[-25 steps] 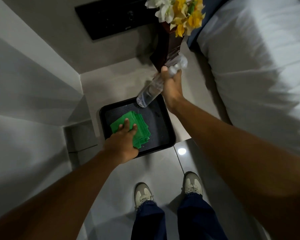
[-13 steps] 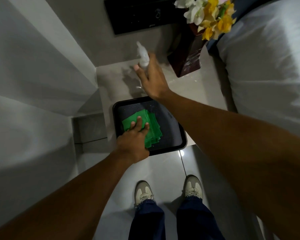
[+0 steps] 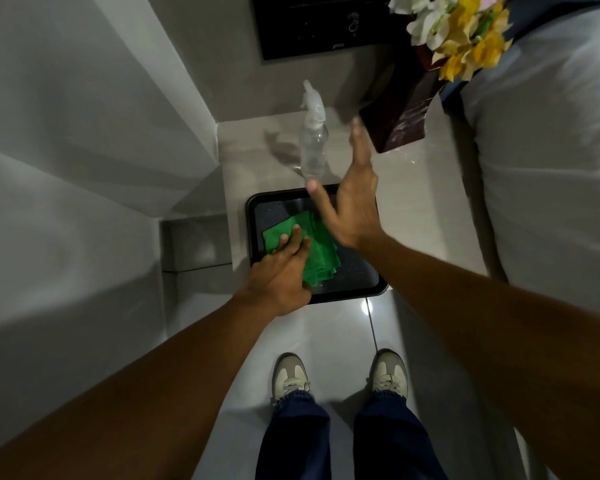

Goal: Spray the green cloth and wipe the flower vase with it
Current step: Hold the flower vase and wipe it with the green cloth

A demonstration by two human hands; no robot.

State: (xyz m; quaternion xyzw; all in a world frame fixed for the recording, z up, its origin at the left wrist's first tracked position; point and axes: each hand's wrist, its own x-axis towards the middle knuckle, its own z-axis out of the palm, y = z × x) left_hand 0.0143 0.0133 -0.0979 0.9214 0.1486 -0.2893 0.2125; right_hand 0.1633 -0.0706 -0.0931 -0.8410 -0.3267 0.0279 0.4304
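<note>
A folded green cloth (image 3: 319, 252) lies in a black tray (image 3: 357, 289) on a pale low table. My left hand (image 3: 281, 271) rests flat on the cloth's near left part, fingers spread over it. A clear spray bottle (image 3: 313, 143) with a white nozzle stands upright on the table just behind the tray. My right hand (image 3: 352, 202) hovers open beside it, a little to its right, holding nothing. The dark brown flower vase (image 3: 400, 119) with yellow and white flowers (image 3: 461, 39) stands at the table's far right.
A white bed (image 3: 548, 150) runs along the right side. A black panel (image 3: 316, 26) hangs on the wall behind the table. Grey walls close in on the left. My shoes (image 3: 291, 375) stand on glossy floor tiles in front of the tray.
My right hand carried the spray bottle from above the tray to the table behind it, set it upright and let go. My left hand stayed on the cloth.
</note>
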